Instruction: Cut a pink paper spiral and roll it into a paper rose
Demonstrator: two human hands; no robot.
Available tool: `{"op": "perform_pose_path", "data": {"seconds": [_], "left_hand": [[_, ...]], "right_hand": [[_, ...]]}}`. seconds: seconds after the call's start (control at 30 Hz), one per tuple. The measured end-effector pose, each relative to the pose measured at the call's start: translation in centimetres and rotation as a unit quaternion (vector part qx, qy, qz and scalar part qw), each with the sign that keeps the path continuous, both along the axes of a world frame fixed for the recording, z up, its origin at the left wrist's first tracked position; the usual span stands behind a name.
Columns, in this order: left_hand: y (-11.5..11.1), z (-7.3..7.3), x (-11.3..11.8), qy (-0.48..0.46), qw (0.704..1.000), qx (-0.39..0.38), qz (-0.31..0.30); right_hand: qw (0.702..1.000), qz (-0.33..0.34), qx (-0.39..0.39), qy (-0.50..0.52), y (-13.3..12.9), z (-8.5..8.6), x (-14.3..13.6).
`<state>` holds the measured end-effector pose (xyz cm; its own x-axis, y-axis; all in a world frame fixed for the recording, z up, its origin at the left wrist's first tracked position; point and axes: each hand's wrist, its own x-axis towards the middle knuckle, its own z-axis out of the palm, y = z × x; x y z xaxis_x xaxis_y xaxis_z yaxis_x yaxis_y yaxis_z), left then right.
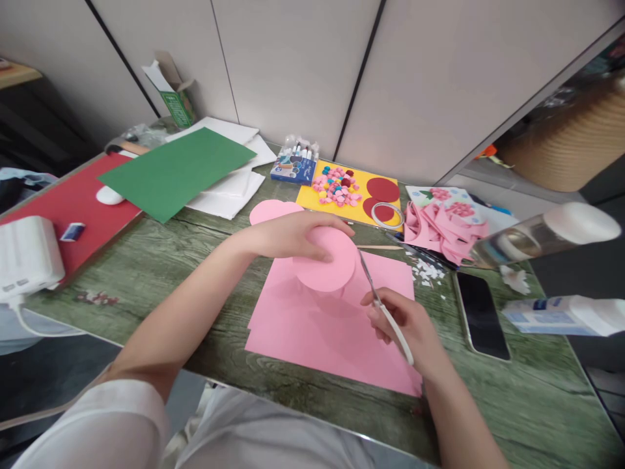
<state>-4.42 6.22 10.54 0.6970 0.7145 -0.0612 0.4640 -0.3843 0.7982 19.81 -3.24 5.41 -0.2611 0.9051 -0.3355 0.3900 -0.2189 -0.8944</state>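
Sleeve (112, 423), left hand (293, 234) with paper disc (329, 273) (pink), right hand (417, 332) with scissors (394, 327)

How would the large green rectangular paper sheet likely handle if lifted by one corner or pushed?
The green rectangular paper sheet would probably feel light and sag when lifted, being thin and broad. Pushed, it may slide easily, perhaps dragging the loose white sheets partly beneath it. It seems unlikely to roll, since it lies nearly flat.

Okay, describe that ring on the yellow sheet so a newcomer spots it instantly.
On the green wood-grain table, find the yellow sheet. At its near right corner lies the pale ring. Unlike the two solid dark red circles there, it's an open hoop.
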Motion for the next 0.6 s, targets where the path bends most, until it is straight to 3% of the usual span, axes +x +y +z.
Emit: {"op": "perform_pose_path", "data": {"seconds": [0.6], "left_hand": [[0.1, -0.02, 0.0, 0.006, 1.0, 0.003, 0.012]], "right_hand": [[1.0, -0.01, 0.005, 0.005, 0.07, -0.15, 0.05]]}}
